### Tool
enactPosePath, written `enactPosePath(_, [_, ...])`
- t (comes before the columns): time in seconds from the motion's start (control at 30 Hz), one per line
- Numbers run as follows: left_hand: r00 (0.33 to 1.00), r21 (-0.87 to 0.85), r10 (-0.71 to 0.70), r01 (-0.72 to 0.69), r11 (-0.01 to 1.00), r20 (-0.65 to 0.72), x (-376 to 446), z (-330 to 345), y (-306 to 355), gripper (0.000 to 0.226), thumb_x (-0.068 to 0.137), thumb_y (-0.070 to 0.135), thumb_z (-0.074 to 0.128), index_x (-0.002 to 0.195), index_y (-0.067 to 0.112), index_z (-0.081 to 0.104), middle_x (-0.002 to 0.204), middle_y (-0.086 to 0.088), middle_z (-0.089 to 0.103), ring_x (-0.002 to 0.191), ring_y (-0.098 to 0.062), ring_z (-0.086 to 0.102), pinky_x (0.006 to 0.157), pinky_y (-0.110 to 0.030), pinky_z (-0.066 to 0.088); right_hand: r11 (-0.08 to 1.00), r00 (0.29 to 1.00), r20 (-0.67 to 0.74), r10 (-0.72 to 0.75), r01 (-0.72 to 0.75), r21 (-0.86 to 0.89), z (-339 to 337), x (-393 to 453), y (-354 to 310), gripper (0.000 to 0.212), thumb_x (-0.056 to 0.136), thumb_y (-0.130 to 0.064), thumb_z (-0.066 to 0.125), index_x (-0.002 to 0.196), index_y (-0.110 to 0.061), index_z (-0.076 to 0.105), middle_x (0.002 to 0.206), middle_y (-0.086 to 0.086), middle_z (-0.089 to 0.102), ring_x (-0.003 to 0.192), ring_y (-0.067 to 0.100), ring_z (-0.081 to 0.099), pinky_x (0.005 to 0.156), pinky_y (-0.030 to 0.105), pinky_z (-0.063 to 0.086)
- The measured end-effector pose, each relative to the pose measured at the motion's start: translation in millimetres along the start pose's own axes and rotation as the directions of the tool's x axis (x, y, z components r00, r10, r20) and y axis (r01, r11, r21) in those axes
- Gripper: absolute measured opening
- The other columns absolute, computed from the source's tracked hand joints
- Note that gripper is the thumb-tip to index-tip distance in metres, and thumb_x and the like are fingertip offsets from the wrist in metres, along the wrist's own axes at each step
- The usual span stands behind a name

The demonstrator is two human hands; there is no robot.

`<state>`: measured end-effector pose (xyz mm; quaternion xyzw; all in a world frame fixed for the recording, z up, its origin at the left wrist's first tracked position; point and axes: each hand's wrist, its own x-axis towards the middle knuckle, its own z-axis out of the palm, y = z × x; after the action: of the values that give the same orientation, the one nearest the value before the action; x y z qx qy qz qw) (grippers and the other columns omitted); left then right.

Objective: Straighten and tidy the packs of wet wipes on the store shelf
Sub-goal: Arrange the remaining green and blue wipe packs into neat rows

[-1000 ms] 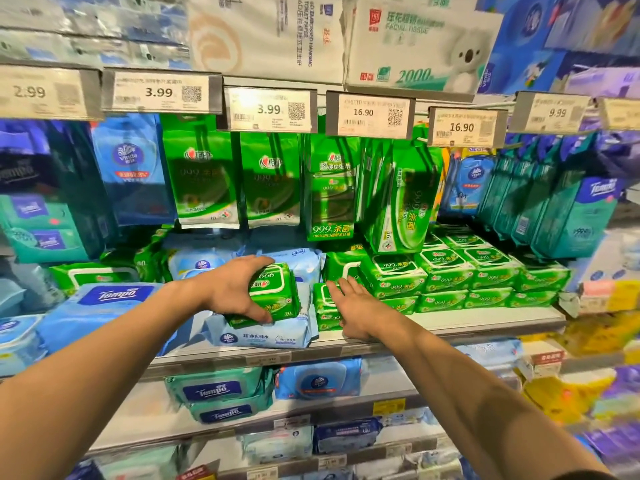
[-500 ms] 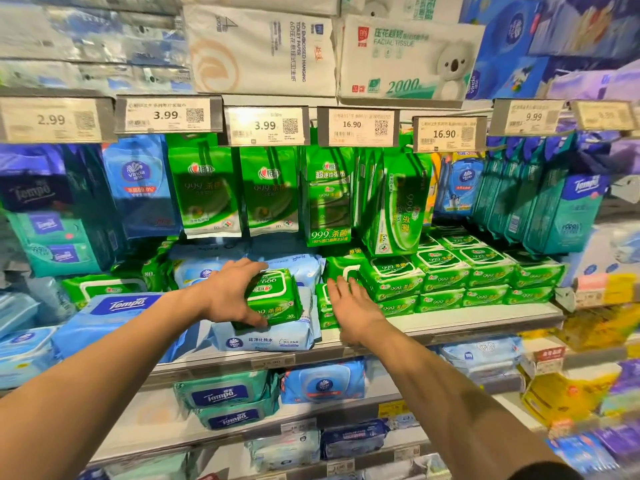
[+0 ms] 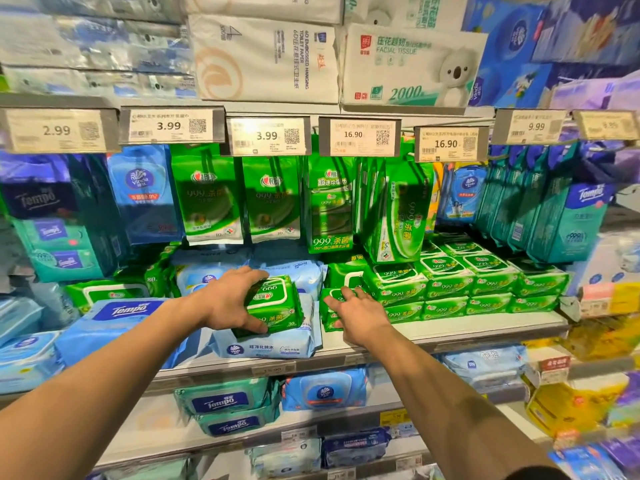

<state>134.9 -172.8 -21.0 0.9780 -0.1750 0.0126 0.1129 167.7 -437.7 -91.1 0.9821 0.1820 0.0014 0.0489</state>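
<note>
Wipes fill the middle shelf [image 3: 467, 329] in the head view. One green pack [image 3: 277, 304], lid printed "999" upside down and "30" at its near corner, sits tilted on a pale blue Vinda pack [image 3: 266, 346] near the shelf's front edge. The left hand [image 3: 230, 299] has its grip closed on this green pack, fingers over the far edge and thumb on the near side. Just right, the right hand [image 3: 360, 311] lies flat with fingers spread, its grip open, touching the left end of a green row [image 3: 446, 289] of "999" packs stacked two high and running right along the shelf. A strip of bare shelf shows in front of that row, and a narrow gap separates the two hands. Left of the Vinda pack lies a blue Tempo pack [image 3: 117, 323], overhanging the front edge.

Behind, hanging bags [image 3: 211, 199] in green read "999"; a blue Vinda bag [image 3: 145, 192] hangs to their left, and teal Tempo packs [image 3: 568, 216] lean at far right. Price tags [image 3: 266, 136] above read 2.99, 3.99, 3.99, 16.90, 16.90, 9.99. On top, a white bale [image 3: 408, 64] reads "FACIAL TISSUE" and "2000". On the lower shelf, teal Tempo packs [image 3: 225, 407] sit stacked.
</note>
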Motion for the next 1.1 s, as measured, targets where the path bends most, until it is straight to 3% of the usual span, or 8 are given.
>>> enactPosePath(0.23, [1.0, -0.019, -0.01, 0.01, 1.0, 0.011, 3, 1, -1, 0.104, 0.058, 0.054, 0.086, 0.142, 0.02, 0.035, 0.123, -0.001, 0.049, 0.113, -0.021, 0.048, 0.101, -0.038, 0.042, 0.995, 0.997, 0.013, -0.074, 0.075, -0.064, -7, -15, 9, 0.07, 0.098, -0.033, 0.052, 0.155, -0.027, 0.011, 0.159, 0.013, 0.014, 0.148, 0.035, 0.01, 0.114, 0.05, 0.026])
enactPosePath(0.33, [0.999, -0.007, 0.004, -0.004, 1.0, 0.032, 8, -1, 1, 0.104, 0.053, 0.053, 0.087, 0.139, 0.02, 0.039, 0.118, -0.001, 0.051, 0.108, -0.02, 0.051, 0.097, -0.037, 0.045, 0.97, 0.956, -0.222, -0.194, 0.153, -0.189, -9, -28, 19, 0.062, 0.088, -0.026, 0.063, 0.144, -0.013, 0.04, 0.144, 0.019, 0.041, 0.141, 0.036, 0.029, 0.116, 0.046, 0.023])
enactPosePath(0.4, [0.999, 0.014, 0.015, -0.015, 1.0, 0.041, 11, -4, 3, 0.103, 0.05, 0.056, 0.086, 0.136, 0.021, 0.042, 0.113, 0.001, 0.051, 0.104, -0.019, 0.052, 0.095, -0.037, 0.047, 0.957, 0.924, -0.333, -0.188, 0.096, -0.273, -8, -30, 31, 0.063, 0.072, -0.021, 0.076, 0.131, -0.012, 0.056, 0.134, 0.019, 0.054, 0.134, 0.038, 0.041, 0.114, 0.05, 0.025])
enactPosePath(0.57, [0.998, 0.064, 0.039, -0.042, 0.997, 0.051, 18, -4, 10, 0.1, 0.05, 0.06, 0.083, 0.133, 0.021, 0.044, 0.107, 0.001, 0.049, 0.1, -0.019, 0.05, 0.092, -0.037, 0.047, 0.973, 0.98, -0.199, 0.023, -0.068, -0.219, -10, -41, 61, 0.078, 0.087, -0.011, 0.058, 0.153, -0.021, 0.018, 0.162, 0.009, 0.008, 0.147, 0.036, 0.009, 0.119, 0.052, 0.011])
enactPosePath(0.7, [0.998, 0.061, 0.032, -0.036, 0.997, 0.062, 21, -4, 17, 0.109, 0.041, 0.076, 0.069, 0.131, 0.021, 0.046, 0.108, 0.002, 0.05, 0.102, -0.02, 0.051, 0.093, -0.041, 0.047, 0.982, 0.973, -0.222, 0.064, -0.101, -0.16, -12, -45, 68, 0.084, 0.084, 0.005, 0.05, 0.154, -0.025, 0.015, 0.163, 0.008, 0.006, 0.148, 0.032, 0.008, 0.119, 0.049, 0.015])
enactPosePath(0.8, [0.998, 0.059, 0.039, -0.042, 0.997, 0.051, 24, -3, 23, 0.107, 0.048, 0.069, 0.076, 0.137, 0.022, 0.041, 0.113, 0.001, 0.05, 0.108, -0.022, 0.05, 0.096, -0.043, 0.045, 0.983, 0.968, -0.238, 0.075, -0.112, -0.147, -13, -42, 69, 0.085, 0.083, 0.007, 0.049, 0.154, -0.027, 0.015, 0.163, 0.008, 0.007, 0.148, 0.033, 0.009, 0.118, 0.049, 0.015])
enactPosePath(1.0, [0.998, 0.05, 0.055, -0.057, 0.997, 0.023, 36, 4, 49, 0.11, 0.053, 0.062, 0.083, 0.144, 0.02, 0.036, 0.125, -0.002, 0.05, 0.121, -0.026, 0.045, 0.101, -0.049, 0.041, 0.998, 0.966, -0.252, 0.048, -0.057, -0.029, -13, -53, 64, 0.07, 0.094, -0.027, 0.051, 0.154, -0.025, 0.014, 0.162, 0.007, 0.012, 0.148, 0.03, 0.01, 0.12, 0.045, 0.012])
enactPosePath(1.1, [0.997, -0.015, 0.078, -0.078, 0.997, 0.005, 43, 10, 65, 0.113, 0.052, 0.056, 0.088, 0.144, 0.016, 0.036, 0.133, -0.005, 0.049, 0.123, -0.026, 0.048, 0.104, -0.042, 0.041, 0.98, 0.939, -0.336, -0.067, 0.124, 0.153, -27, -57, 45, 0.076, 0.091, -0.039, 0.058, 0.154, -0.024, 0.017, 0.159, 0.005, 0.018, 0.145, 0.023, 0.019, 0.118, 0.043, 0.026])
